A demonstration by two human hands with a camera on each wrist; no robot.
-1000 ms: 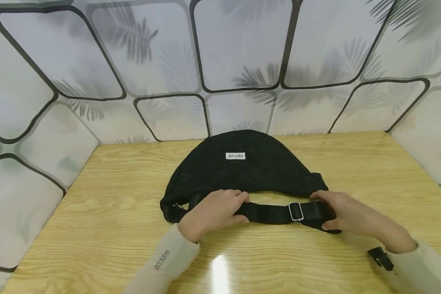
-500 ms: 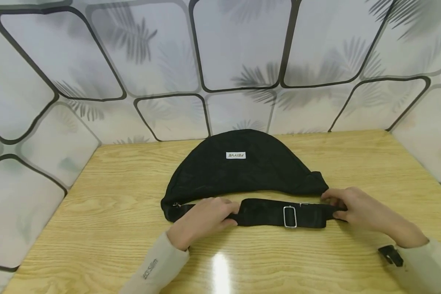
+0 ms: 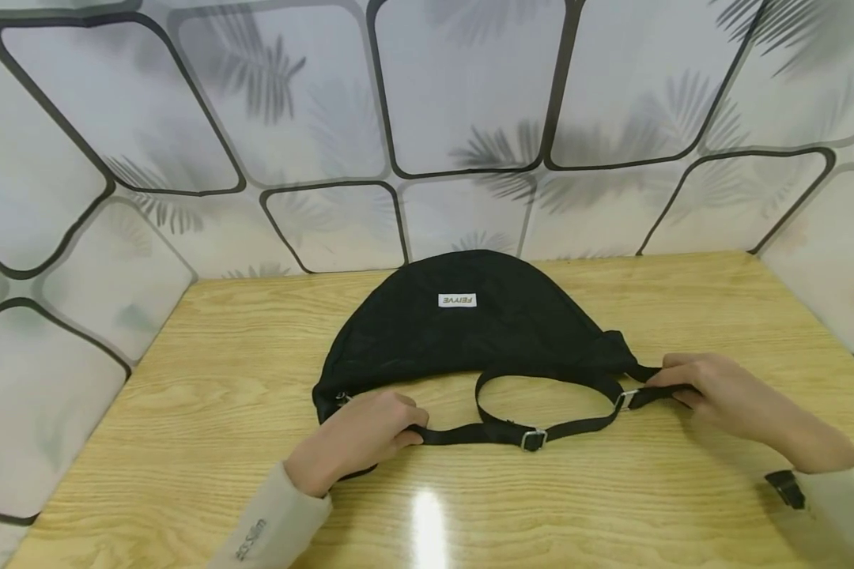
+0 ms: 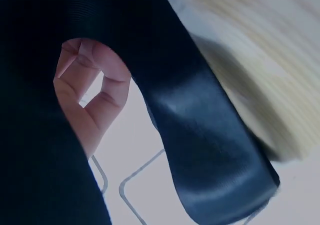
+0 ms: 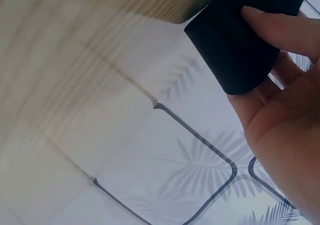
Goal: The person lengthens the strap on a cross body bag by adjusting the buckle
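Observation:
A black half-moon waist bag (image 3: 470, 332) with a white label lies on the wooden table, its curved side toward the wall. Its black strap (image 3: 576, 431) forms a loop in front of the bag, with metal sliders at the loop's front and right. My left hand (image 3: 363, 435) pinches the strap left of the loop. In the left wrist view, wide strap webbing (image 4: 215, 150) hides part of that hand's fingers. At the bag's right end my right hand (image 3: 719, 395) grips the strap; the right wrist view shows the thumb pressing on the folded webbing (image 5: 240, 45).
The wooden table (image 3: 221, 411) has a bright light reflection near its front. A patterned wall covering (image 3: 462, 95) closes off the back and both sides. A small black clip (image 3: 785, 488) sits by the right sleeve.
My hands have moved apart, the left toward the lower left and the right toward the right. The strap between them has gone from flat, overlapping layers to an open loop. The bag stays nearly still.

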